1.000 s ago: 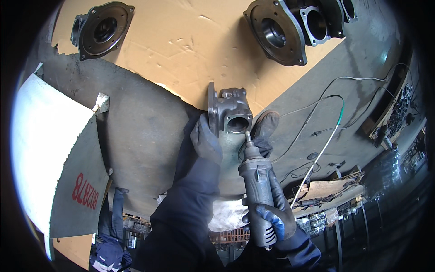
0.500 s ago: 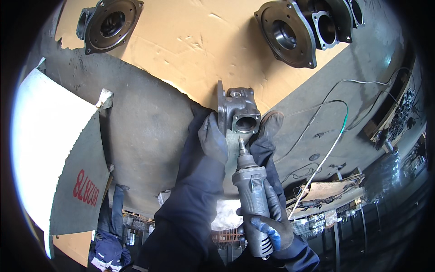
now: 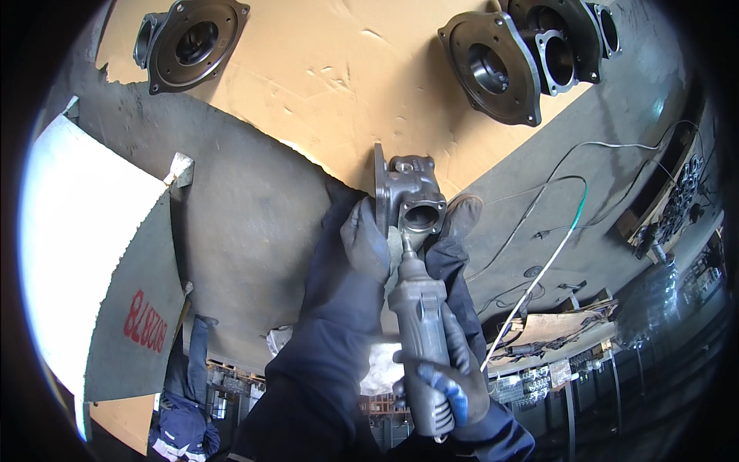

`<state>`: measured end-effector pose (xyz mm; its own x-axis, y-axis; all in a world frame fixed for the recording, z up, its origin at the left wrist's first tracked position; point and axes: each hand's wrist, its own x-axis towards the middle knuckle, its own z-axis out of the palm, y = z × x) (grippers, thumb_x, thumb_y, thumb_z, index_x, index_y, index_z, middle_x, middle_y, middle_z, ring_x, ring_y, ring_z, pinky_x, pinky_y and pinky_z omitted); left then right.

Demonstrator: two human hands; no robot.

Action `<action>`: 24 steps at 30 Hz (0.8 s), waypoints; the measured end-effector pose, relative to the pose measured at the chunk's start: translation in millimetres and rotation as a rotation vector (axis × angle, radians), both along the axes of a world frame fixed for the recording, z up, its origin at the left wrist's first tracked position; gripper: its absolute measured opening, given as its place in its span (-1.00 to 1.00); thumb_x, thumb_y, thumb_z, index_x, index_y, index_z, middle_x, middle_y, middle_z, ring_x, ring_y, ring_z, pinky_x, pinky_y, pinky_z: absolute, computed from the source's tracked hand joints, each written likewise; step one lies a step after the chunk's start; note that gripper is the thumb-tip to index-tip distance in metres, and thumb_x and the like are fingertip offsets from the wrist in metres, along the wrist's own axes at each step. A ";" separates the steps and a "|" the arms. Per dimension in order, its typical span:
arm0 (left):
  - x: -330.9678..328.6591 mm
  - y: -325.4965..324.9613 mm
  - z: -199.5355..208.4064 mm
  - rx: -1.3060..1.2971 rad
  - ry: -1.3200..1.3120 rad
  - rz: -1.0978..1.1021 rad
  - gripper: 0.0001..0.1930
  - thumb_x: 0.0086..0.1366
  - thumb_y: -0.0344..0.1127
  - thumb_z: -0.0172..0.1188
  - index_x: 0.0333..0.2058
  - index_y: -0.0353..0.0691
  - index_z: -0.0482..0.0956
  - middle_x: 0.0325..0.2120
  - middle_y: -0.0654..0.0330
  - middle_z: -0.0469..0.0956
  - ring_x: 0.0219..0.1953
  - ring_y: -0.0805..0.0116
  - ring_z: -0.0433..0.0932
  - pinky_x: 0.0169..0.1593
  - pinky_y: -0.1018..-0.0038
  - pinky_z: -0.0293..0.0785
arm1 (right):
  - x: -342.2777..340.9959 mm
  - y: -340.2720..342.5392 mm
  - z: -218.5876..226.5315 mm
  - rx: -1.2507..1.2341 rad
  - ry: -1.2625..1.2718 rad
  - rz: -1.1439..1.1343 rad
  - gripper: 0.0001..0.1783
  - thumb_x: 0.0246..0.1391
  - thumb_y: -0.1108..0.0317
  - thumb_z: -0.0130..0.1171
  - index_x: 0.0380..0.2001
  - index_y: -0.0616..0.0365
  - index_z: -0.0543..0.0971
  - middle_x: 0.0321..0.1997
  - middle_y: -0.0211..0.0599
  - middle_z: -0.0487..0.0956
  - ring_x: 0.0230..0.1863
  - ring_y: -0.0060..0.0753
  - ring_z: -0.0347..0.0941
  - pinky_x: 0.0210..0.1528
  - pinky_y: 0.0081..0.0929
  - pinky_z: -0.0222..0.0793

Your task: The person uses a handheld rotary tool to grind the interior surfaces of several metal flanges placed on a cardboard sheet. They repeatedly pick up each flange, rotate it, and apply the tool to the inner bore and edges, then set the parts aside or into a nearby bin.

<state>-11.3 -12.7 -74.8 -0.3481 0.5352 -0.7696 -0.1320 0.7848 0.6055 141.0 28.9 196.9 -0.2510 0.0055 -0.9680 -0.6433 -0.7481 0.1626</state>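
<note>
A dark metal casting (image 3: 413, 185) with a flat flange on its left and a round bored opening facing me stands in the middle, at the near edge of the cardboard. My gloved left hand (image 3: 365, 239) is closed on the flange's lower left side; its fingertips are partly hidden behind the metal. In my gloved right hand (image 3: 456, 389) is a grey straight die grinder (image 3: 421, 312), gripped round its body and pointing away from me. The grinder's tip is at the lower rim of the round opening; whether it touches is hard to tell.
Similar flanged castings sit at the far left (image 3: 195, 48) and far right (image 3: 493, 69) on tan cardboard (image 3: 323, 85). A hose (image 3: 539, 273) and cables run along the right. At left stands a grey panel (image 3: 138, 308), with another person (image 3: 183, 423) beyond it.
The grinder has shifted slightly left and its tip lies nearer the rim of the opening. The casting and surroundings appear slightly lower and further right in the picture.
</note>
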 end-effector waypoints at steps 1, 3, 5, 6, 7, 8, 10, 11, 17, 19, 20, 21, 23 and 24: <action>-1.5 -0.7 -0.4 -0.031 0.060 -0.080 -0.59 0.68 -0.22 0.07 0.14 -0.52 0.65 0.00 -0.08 0.74 -0.01 0.24 0.68 0.15 0.37 0.59 | -0.9 2.2 5.3 0.021 -0.028 0.021 0.17 0.23 0.56 0.34 0.75 -0.15 -0.06 0.31 0.31 0.53 0.09 0.16 0.72 -0.08 0.03 0.84; -5.0 -3.2 -2.0 -0.024 0.097 -0.151 -0.63 0.68 -0.26 0.10 0.14 -0.51 0.65 -0.01 -0.04 0.74 -0.02 0.29 0.67 0.11 0.38 0.60 | 5.2 8.4 10.1 0.001 0.032 -0.038 0.19 0.27 0.65 0.28 0.78 -0.15 -0.14 0.48 0.13 0.44 0.28 -0.07 0.63 0.13 -0.09 0.75; -6.6 -4.9 -4.0 0.084 0.405 -0.473 -0.66 0.68 -0.28 0.11 0.10 -0.50 0.66 -0.05 0.04 0.73 -0.04 0.37 0.65 0.06 0.43 0.61 | 7.4 14.0 10.1 -0.004 0.039 -0.021 0.21 0.27 0.65 0.29 0.78 -0.17 -0.14 0.46 0.14 0.45 0.27 -0.06 0.64 0.11 -0.09 0.76; -6.6 -5.1 -4.4 0.149 0.568 -0.626 -0.67 0.68 -0.29 0.12 0.08 -0.50 0.66 -0.07 0.09 0.72 -0.05 0.41 0.64 0.04 0.45 0.61 | 7.8 17.1 9.2 0.013 0.043 -0.083 0.21 0.27 0.65 0.31 0.77 -0.17 -0.13 0.44 0.16 0.46 0.24 -0.05 0.65 0.06 -0.09 0.78; -5.9 -4.5 -4.9 0.084 0.378 -0.419 -0.68 0.68 -0.29 0.12 0.06 -0.50 0.66 -0.10 0.12 0.70 -0.06 0.44 0.63 0.02 0.46 0.62 | 7.6 19.8 6.0 -0.001 0.039 -0.070 0.21 0.27 0.64 0.32 0.77 -0.17 -0.13 0.42 0.17 0.47 0.22 -0.05 0.66 0.05 -0.09 0.79; -4.6 -3.4 -4.5 0.014 0.155 -0.185 -0.69 0.68 -0.29 0.13 0.04 -0.50 0.66 -0.12 0.15 0.68 -0.07 0.47 0.62 0.01 0.48 0.62 | 7.7 22.6 2.3 0.002 0.044 -0.063 0.20 0.27 0.63 0.32 0.77 -0.17 -0.13 0.40 0.18 0.48 0.20 -0.05 0.67 0.04 -0.10 0.79; -0.2 0.8 -2.5 -0.061 0.000 0.068 -0.70 0.68 -0.29 0.12 0.01 -0.48 0.66 -0.17 0.19 0.65 -0.10 0.50 0.61 -0.03 0.52 0.62 | 6.9 28.2 -4.5 0.003 0.049 -0.024 0.20 0.27 0.58 0.34 0.77 -0.17 -0.12 0.30 0.22 0.53 0.12 -0.07 0.70 0.03 -0.10 0.80; 2.7 3.4 -0.2 -0.046 0.001 0.117 -0.71 0.68 -0.29 0.12 0.00 -0.47 0.67 -0.19 0.20 0.63 -0.11 0.51 0.60 -0.05 0.54 0.62 | 4.9 31.0 -5.2 -0.018 0.046 -0.035 0.20 0.27 0.58 0.34 0.77 -0.17 -0.12 0.29 0.21 0.54 0.11 -0.08 0.70 0.03 -0.10 0.80; 6.7 20.6 11.8 -0.209 -0.087 0.307 -0.70 0.69 -0.26 0.10 -0.02 -0.42 0.69 -0.21 0.22 0.62 -0.13 0.51 0.59 -0.08 0.55 0.59 | 0.0 48.0 -9.6 -0.067 0.035 -0.009 0.15 0.26 0.54 0.32 0.76 -0.11 -0.07 0.28 0.08 0.56 0.16 -0.12 0.67 0.02 -0.10 0.80; 5.2 22.1 12.8 -0.177 -0.083 0.257 -0.69 0.69 -0.26 0.10 -0.03 -0.42 0.68 -0.21 0.22 0.62 -0.13 0.51 0.60 -0.07 0.54 0.59 | -2.5 50.2 -8.7 -0.018 0.020 -0.046 0.13 0.26 0.52 0.31 0.76 -0.08 -0.05 0.28 0.05 0.56 0.17 -0.12 0.66 0.01 -0.11 0.80; 4.7 21.8 12.8 -0.151 -0.070 0.213 -0.69 0.69 -0.26 0.09 -0.03 -0.42 0.68 -0.21 0.22 0.62 -0.13 0.50 0.60 -0.06 0.54 0.60 | -2.8 49.9 -8.7 -0.053 0.008 -0.035 0.11 0.27 0.51 0.31 0.75 -0.07 -0.03 0.28 0.04 0.56 0.16 -0.12 0.67 0.00 -0.13 0.81; 3.3 21.0 12.4 -0.107 -0.033 0.133 -0.69 0.69 -0.26 0.09 -0.03 -0.42 0.68 -0.20 0.21 0.62 -0.12 0.50 0.60 -0.05 0.53 0.61 | -2.0 49.1 -8.9 -0.062 0.011 -0.046 0.09 0.28 0.50 0.31 0.75 -0.05 -0.01 0.27 0.04 0.57 0.14 -0.12 0.68 -0.01 -0.16 0.81; 1.7 18.0 10.9 -0.081 -0.016 0.083 -0.70 0.69 -0.26 0.09 -0.03 -0.42 0.68 -0.17 0.21 0.63 -0.09 0.49 0.61 -0.01 0.52 0.62 | 1.3 44.8 -11.1 -0.050 0.028 -0.099 0.07 0.30 0.48 0.34 0.74 -0.04 0.01 0.25 0.09 0.59 0.07 -0.07 0.73 -0.09 -0.14 0.84; 1.4 16.6 9.5 -0.096 -0.033 0.115 -0.70 0.69 -0.27 0.09 -0.02 -0.42 0.68 -0.15 0.20 0.64 -0.07 0.48 0.62 0.01 0.51 0.63 | 4.4 41.7 -13.0 -0.063 0.070 -0.145 0.06 0.31 0.46 0.35 0.73 -0.04 0.02 0.24 0.13 0.60 0.03 -0.04 0.75 -0.13 -0.14 0.86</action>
